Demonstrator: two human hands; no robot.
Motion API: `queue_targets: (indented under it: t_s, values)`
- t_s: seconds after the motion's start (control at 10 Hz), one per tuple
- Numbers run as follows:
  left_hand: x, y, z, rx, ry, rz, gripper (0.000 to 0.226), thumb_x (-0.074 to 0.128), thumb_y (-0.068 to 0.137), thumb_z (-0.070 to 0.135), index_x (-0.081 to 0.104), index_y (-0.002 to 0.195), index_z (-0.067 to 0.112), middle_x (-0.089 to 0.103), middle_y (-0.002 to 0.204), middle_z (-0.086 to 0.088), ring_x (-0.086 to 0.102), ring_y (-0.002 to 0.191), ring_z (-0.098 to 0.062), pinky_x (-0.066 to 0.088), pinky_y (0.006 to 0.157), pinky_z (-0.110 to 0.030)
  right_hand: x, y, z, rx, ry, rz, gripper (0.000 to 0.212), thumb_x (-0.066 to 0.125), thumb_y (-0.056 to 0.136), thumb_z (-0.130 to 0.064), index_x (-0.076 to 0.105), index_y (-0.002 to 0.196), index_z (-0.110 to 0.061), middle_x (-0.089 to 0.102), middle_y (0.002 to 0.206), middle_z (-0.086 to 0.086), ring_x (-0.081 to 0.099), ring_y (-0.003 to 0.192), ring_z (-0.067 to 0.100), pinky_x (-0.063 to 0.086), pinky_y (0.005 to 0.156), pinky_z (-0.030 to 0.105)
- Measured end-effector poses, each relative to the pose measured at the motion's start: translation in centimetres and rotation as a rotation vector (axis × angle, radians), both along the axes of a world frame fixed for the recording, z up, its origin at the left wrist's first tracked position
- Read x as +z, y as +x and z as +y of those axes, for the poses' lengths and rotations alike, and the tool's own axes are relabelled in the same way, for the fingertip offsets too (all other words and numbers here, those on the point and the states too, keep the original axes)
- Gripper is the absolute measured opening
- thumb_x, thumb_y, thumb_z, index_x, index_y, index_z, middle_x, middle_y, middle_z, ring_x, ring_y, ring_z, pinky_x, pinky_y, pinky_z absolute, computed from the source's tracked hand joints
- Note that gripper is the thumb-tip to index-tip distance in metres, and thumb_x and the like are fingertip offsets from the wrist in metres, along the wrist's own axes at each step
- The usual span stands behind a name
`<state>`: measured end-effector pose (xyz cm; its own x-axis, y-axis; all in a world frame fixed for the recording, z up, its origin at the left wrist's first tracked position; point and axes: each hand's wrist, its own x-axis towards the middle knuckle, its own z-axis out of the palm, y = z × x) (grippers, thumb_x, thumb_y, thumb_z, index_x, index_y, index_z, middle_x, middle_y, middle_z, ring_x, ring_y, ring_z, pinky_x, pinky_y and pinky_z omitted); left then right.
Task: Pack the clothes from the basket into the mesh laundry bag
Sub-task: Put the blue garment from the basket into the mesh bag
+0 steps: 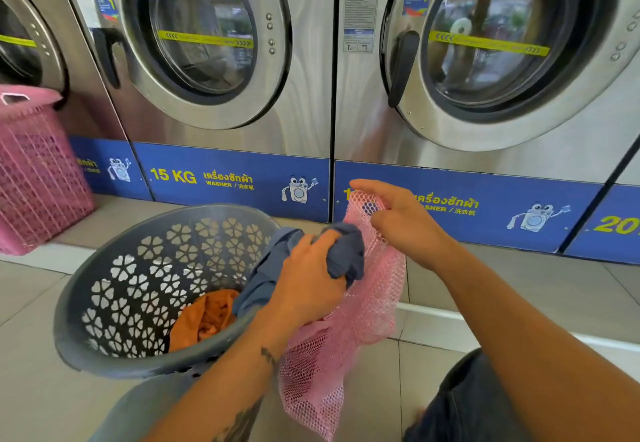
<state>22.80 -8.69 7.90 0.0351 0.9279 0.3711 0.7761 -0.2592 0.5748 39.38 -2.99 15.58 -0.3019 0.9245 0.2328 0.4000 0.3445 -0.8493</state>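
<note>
A grey plastic basket (114, 289) with flower-shaped holes leans on the floor at lower left. An orange garment (204, 320) lies inside it. My left hand (308, 279) is closed on a blue-grey garment (343, 254) that trails back over the basket's rim. The bunched end of that garment sits at the mouth of a pink mesh laundry bag (346, 341), which hangs down to the right of the basket. My right hand (401, 223) pinches the bag's upper edge and holds it up.
Steel front-loading washers (214, 61) with blue base panels stand close ahead on a raised tiled step. A pink laundry basket (34, 178) sits on that step at far left. My knee in dark shorts (464, 403) is at lower right. Grey floor tiles lie around.
</note>
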Motion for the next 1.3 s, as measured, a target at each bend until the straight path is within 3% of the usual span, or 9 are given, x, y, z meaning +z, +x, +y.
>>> queue_targets:
  t_s: [0.2,0.4,0.5,0.6,0.7,0.8,0.9,1.1,1.3]
  values:
    - [-5.4,3.7,0.8,-0.064,-0.138,-0.173,0.04,0.067,0.077,0.026,0.058,0.116,0.029,0.051,0.103,0.003,0.055,0.091,-0.023,0.051,0.078,-0.044,0.7,0.5,-1.3,0.075,-0.078,0.004,0.074,0.04,0.077,0.019,0.06,0.133,-0.025,0.06,0.115,-0.002,0.05,0.052,-0.021,0.036,0.046,0.002]
    - [-8.1,7.2,2.7,-0.218,-0.305,-0.122,0.032,0.048,0.066,0.039,0.043,0.095,0.051,0.041,0.095,0.013,0.052,0.092,-0.017,0.047,0.08,-0.034,1.0,1.2,-1.3,0.115,-0.159,0.041,0.073,0.041,0.079,0.018,0.06,0.132,-0.028,0.059,0.126,-0.004,0.051,0.047,-0.011,0.035,0.044,0.006]
    - [-11.7,7.8,4.6,-0.259,-0.227,-0.064,0.023,0.044,0.064,0.049,0.041,0.085,0.058,0.04,0.091,0.016,0.051,0.087,-0.016,0.046,0.077,-0.031,0.8,1.7,-0.5,0.115,-0.192,0.095,0.074,0.042,0.077,0.017,0.062,0.129,-0.033,0.061,0.126,-0.003,0.042,0.041,0.002,0.035,0.041,0.015]
    - [-13.8,8.8,6.2,-0.371,-0.282,0.178,0.006,0.05,0.074,0.043,0.047,0.076,0.048,0.04,0.078,0.006,0.042,0.07,-0.01,0.038,0.067,-0.028,0.3,2.0,0.2,0.135,-0.217,0.145,0.075,0.042,0.075,0.017,0.063,0.127,-0.033,0.063,0.128,-0.004,0.038,0.043,0.008,0.035,0.04,0.016]
    - [-17.4,8.2,6.8,-0.683,-0.202,0.799,0.02,0.045,0.097,0.025,0.056,0.08,0.028,0.05,0.079,-0.011,0.046,0.073,-0.011,0.047,0.088,-0.035,-0.6,2.1,1.2,0.132,-0.226,0.191,0.075,0.042,0.074,0.016,0.064,0.126,-0.032,0.065,0.125,-0.006,0.036,0.044,0.009,0.034,0.041,0.018]
    - [-17.1,7.3,5.3,-0.477,-0.722,-0.101,0.026,0.047,0.1,0.016,0.054,0.077,0.024,0.053,0.079,-0.002,0.047,0.07,-0.007,0.045,0.075,-0.02,-1.8,2.2,2.0,0.085,-0.179,0.11,0.074,0.042,0.074,0.015,0.063,0.128,-0.032,0.065,0.112,-0.014,0.041,0.048,0.012,0.034,0.043,0.019]
    - [-17.0,6.2,5.5,-0.279,-0.704,-0.082,0.04,0.051,0.093,0.012,0.042,0.061,0.033,0.055,0.07,0.008,0.048,0.063,-0.008,0.042,0.061,-0.025,-4.1,1.9,2.2,0.044,-0.169,-0.027,0.074,0.042,0.076,0.015,0.061,0.13,-0.032,0.064,0.093,-0.02,0.042,0.051,0.018,0.033,0.044,0.021]
    - [-16.7,1.3,5.7,-0.084,-0.55,0.013,0.02,0.044,0.083,0.016,0.064,0.082,0.015,0.07,0.086,-0.008,0.064,0.079,-0.033,0.054,0.068,-0.046,-4.8,1.6,2.6,0.034,-0.158,-0.1,0.073,0.04,0.077,0.017,0.061,0.131,-0.028,0.058,0.075,-0.036,0.041,0.039,0.001,0.034,0.039,0.014]
    - [-18.9,-1.8,5.5,0.123,-0.594,0.025,0.018,0.052,0.082,0.01,0.063,0.094,0.018,0.064,0.106,-0.009,0.061,0.093,-0.031,0.054,0.079,-0.042,-4.3,2.3,2.0,0.063,-0.104,-0.13,0.072,0.04,0.077,0.017,0.06,0.131,-0.026,0.051,0.059,-0.046,0.036,0.036,0.002,0.033,0.039,0.013]
